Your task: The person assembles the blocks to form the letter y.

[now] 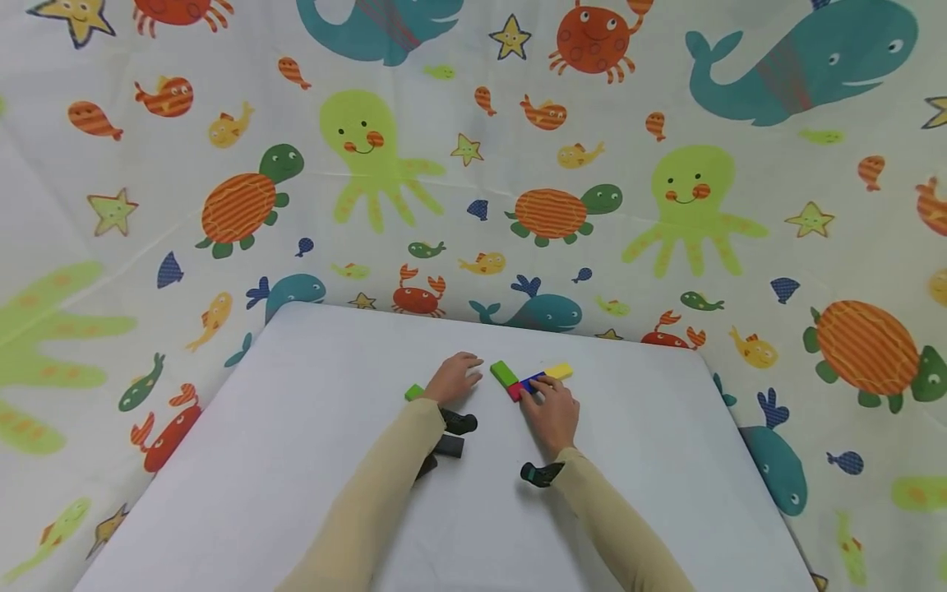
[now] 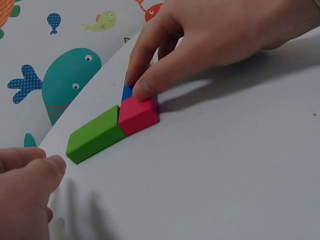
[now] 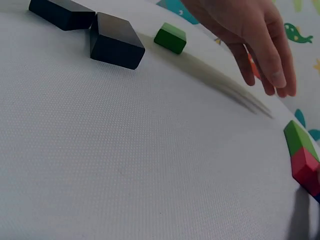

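Note:
My right hand is over a row of blocks, its thumb and fingers pinching a blue block in the head view. The left wrist view shows that thumb against the corner where the blue block meets a red block. A long green block butts against the red one at an angle. Beyond the blue block lies a yellow block. My left hand hovers left of the row, fingers loosely bent and holding nothing; the right wrist view shows its shadow on the table below.
A smaller green block lies beside my left hand. Two black blocks lie nearer to me, partly under my left forearm in the head view. Behind the white table hangs a sea-animal print cloth.

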Demonstrator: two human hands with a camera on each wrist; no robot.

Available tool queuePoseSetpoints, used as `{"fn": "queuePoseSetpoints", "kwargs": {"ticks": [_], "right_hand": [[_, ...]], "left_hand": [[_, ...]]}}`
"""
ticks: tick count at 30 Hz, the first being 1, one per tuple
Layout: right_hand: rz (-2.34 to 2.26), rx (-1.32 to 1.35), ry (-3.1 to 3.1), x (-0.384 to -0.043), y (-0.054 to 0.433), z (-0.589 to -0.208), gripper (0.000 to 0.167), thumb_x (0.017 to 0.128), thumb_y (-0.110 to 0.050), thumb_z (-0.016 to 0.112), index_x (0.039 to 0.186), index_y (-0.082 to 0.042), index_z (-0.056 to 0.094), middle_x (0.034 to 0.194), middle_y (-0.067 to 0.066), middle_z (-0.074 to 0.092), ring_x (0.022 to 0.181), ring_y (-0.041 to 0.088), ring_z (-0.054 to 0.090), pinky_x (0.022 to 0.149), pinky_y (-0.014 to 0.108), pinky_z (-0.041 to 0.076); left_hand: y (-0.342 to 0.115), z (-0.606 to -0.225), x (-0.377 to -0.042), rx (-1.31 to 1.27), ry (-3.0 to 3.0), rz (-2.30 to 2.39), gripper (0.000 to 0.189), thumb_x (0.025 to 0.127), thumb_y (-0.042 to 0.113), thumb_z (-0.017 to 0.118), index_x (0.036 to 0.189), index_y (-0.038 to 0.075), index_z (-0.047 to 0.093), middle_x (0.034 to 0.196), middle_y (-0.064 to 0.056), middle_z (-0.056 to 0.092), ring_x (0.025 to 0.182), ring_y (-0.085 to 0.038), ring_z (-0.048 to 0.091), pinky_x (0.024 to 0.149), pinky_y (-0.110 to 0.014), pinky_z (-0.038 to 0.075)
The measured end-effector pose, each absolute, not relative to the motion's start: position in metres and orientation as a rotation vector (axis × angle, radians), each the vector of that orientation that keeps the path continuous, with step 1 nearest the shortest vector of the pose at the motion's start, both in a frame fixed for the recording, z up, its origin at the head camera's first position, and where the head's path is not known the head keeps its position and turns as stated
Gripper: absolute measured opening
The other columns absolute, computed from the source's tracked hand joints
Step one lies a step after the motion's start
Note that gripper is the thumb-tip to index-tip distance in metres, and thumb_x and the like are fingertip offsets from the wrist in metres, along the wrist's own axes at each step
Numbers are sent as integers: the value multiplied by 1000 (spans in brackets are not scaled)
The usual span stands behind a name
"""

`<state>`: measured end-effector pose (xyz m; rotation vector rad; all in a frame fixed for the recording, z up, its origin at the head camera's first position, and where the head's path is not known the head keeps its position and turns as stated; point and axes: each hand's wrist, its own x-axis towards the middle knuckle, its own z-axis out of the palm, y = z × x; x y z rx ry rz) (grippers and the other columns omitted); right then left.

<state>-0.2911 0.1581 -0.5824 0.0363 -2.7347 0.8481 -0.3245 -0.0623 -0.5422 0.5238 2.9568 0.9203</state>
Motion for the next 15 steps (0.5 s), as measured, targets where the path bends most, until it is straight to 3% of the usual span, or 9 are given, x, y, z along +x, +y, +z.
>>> {"fn": "queuePoseSetpoints", "kwargs": {"ticks": [15], "right_hand": [[807,10,-2730,-293,157,-585,40,89,-41,70,118,-13,73,128,6,62,118,30,55,96,53,40]], "left_hand": [[-12,-554,-333,300,2989,1138,37,88,12,73,116,-10,65,112,-22,62,106,-32,58,97,-42,46]]}}
